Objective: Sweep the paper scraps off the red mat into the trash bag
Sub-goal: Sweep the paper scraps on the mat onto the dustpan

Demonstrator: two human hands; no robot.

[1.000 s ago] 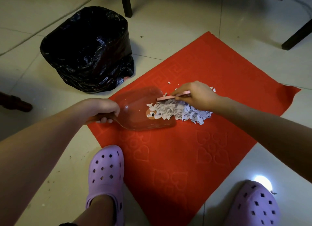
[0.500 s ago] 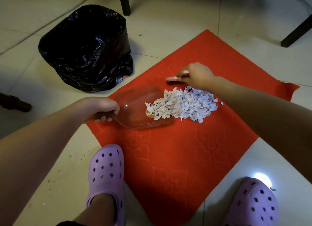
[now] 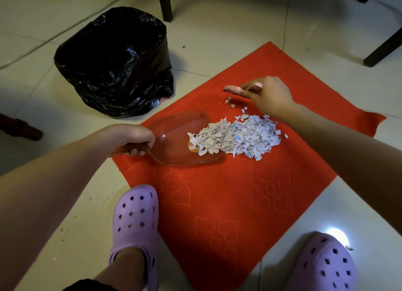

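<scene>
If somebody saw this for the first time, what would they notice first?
Probably the bright red mat on the pale floor, with a heap of white paper scraps in its middle, partly inside a clear scoop that the left hand grips by its handle. The right hand holds a pink brush just beyond the heap, and a black trash bag stands on the floor to the far left.

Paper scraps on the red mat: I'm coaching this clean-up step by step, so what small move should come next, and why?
Probably draw the small pink brush in the right hand toward the clear plastic scoop, since it sits beyond a few stray white paper scraps, and much of the scrap pile lies outside the scoop mouth that the left hand holds at the pile's edge.
</scene>
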